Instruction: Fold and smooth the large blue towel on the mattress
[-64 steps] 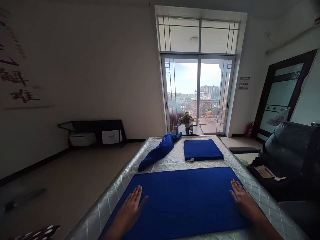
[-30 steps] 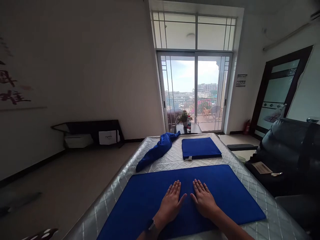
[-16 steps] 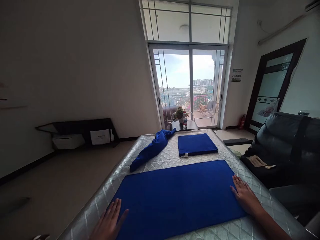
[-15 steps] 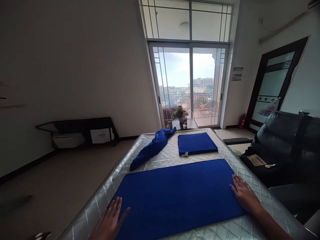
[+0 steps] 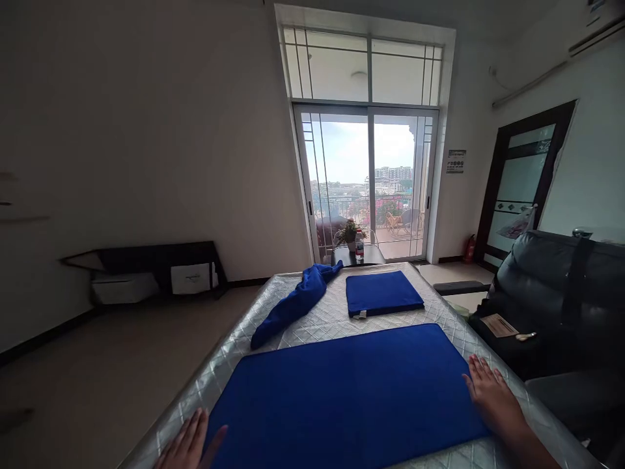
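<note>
A blue rectangular cloth (image 5: pixel 346 391) lies spread flat on the quilted silver-white mattress (image 5: pixel 312 319), its lower left part cut off by the frame. At its left edge rests my left hand (image 5: pixel 188 446), fingers stretched out and thumb apart, partly out of view. My right hand (image 5: pixel 493 397) lies at the cloth's right edge, fingers extended, holding nothing. Beyond the spread cloth sits a folded blue cloth (image 5: pixel 383 293) with a small white tag at its near left corner. A crumpled blue cloth (image 5: pixel 295 306) stretches along the mattress's left side.
A black leather armchair (image 5: pixel 571 293) with a card (image 5: pixel 499 326) on its seat stands right of the mattress. Past the far end, a small table (image 5: pixel 368 256) holds a potted plant (image 5: pixel 349 234) and a bottle (image 5: pixel 359 245). A black shelf (image 5: pixel 161 254) is along the left wall.
Both hands have slid outward, the left one to the left and the right one to the right. The camera has tilted up slightly, so the scene sits lower. The cloths look unchanged.
</note>
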`<act>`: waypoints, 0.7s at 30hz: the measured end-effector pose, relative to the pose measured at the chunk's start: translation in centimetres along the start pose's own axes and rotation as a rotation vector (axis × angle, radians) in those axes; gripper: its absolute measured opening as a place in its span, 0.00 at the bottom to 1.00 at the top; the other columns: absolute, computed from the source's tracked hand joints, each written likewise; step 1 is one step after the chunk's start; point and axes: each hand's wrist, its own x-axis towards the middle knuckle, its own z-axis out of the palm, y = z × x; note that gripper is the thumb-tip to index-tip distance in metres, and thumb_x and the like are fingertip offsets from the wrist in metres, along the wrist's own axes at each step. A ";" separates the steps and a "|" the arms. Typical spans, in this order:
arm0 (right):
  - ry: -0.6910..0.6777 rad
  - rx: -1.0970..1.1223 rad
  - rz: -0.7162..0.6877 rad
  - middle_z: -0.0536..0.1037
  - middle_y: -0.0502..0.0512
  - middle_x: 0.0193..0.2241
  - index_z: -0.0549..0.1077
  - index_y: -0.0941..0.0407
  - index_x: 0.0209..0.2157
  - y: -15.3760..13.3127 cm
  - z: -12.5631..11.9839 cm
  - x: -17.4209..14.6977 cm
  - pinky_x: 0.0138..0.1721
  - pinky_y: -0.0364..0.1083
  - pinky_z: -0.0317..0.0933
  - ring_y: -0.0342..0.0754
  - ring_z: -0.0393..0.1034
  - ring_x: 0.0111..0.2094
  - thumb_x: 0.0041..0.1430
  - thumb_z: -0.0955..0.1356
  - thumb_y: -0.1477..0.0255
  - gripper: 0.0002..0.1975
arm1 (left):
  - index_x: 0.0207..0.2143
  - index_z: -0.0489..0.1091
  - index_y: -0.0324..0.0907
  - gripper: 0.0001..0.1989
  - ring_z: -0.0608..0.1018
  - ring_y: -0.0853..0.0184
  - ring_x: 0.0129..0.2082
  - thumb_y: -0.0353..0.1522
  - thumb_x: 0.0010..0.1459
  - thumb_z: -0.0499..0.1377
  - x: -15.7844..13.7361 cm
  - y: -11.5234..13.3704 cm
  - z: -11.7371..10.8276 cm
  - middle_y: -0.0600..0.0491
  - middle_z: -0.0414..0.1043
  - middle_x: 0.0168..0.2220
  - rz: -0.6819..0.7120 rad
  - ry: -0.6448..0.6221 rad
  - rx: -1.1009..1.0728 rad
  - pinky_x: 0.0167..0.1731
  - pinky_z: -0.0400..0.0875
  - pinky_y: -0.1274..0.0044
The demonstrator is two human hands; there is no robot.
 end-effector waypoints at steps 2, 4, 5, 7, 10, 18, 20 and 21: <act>-0.006 0.020 -0.087 0.55 0.64 0.71 0.58 0.67 0.69 -4.5 -2.0 -0.8 0.71 0.63 0.39 0.58 0.45 0.72 0.68 0.50 0.64 0.34 | 0.71 0.51 0.42 0.32 0.70 0.51 0.64 0.43 0.69 0.40 1.8 4.2 -0.7 0.41 0.69 0.64 0.077 -0.033 -0.060 0.59 0.70 0.55; -0.073 0.084 -0.239 0.54 0.63 0.71 0.58 0.65 0.69 -10.4 -4.3 -2.1 0.71 0.61 0.40 0.56 0.44 0.72 0.69 0.51 0.64 0.33 | 0.71 0.51 0.44 0.31 0.67 0.53 0.67 0.46 0.70 0.42 3.7 10.4 -1.6 0.45 0.63 0.68 0.117 -0.103 -0.114 0.61 0.69 0.57; -0.118 0.132 -0.315 0.54 0.60 0.71 0.57 0.63 0.69 -13.5 -5.2 -2.8 0.71 0.60 0.40 0.55 0.44 0.72 0.71 0.51 0.62 0.33 | 0.71 0.52 0.43 0.32 0.65 0.54 0.68 0.48 0.70 0.43 4.5 13.8 -2.0 0.45 0.60 0.69 0.145 -0.141 -0.143 0.62 0.68 0.58; -0.188 0.217 -0.457 0.52 0.59 0.71 0.55 0.62 0.70 -19.3 -6.2 -4.3 0.71 0.58 0.41 0.54 0.43 0.72 0.72 0.51 0.60 0.32 | 0.71 0.51 0.43 0.33 0.61 0.56 0.70 0.49 0.71 0.43 5.9 20.2 -2.4 0.46 0.56 0.71 0.264 -0.205 -0.217 0.65 0.65 0.60; -0.273 0.291 -0.632 0.48 0.58 0.72 0.50 0.60 0.71 -24.7 -5.7 -5.9 0.72 0.56 0.40 0.53 0.40 0.73 0.72 0.52 0.61 0.32 | 0.72 0.47 0.43 0.32 0.57 0.58 0.71 0.48 0.72 0.42 6.6 26.0 -1.9 0.47 0.52 0.72 0.384 -0.237 -0.294 0.68 0.61 0.61; -0.331 0.334 -0.656 0.42 0.57 0.73 0.45 0.58 0.72 -25.4 -2.3 -6.5 0.72 0.59 0.38 0.54 0.36 0.73 0.73 0.51 0.61 0.31 | 0.72 0.44 0.44 0.32 0.56 0.59 0.72 0.48 0.72 0.40 5.5 26.0 1.1 0.48 0.50 0.73 0.372 -0.267 -0.305 0.69 0.58 0.61; -0.343 0.340 -0.656 0.42 0.57 0.73 0.45 0.58 0.72 -25.4 -2.5 -6.5 0.72 0.59 0.36 0.54 0.36 0.73 0.74 0.50 0.61 0.31 | 0.72 0.45 0.43 0.33 0.56 0.59 0.72 0.48 0.72 0.40 5.5 26.1 0.7 0.47 0.49 0.73 0.366 -0.289 -0.307 0.69 0.57 0.60; -0.351 0.341 -0.655 0.42 0.57 0.73 0.45 0.58 0.72 -25.4 -2.8 -6.5 0.72 0.59 0.35 0.53 0.35 0.73 0.73 0.50 0.60 0.32 | 0.72 0.46 0.42 0.33 0.55 0.59 0.72 0.49 0.72 0.40 5.6 26.1 0.5 0.47 0.49 0.73 0.362 -0.306 -0.306 0.69 0.57 0.60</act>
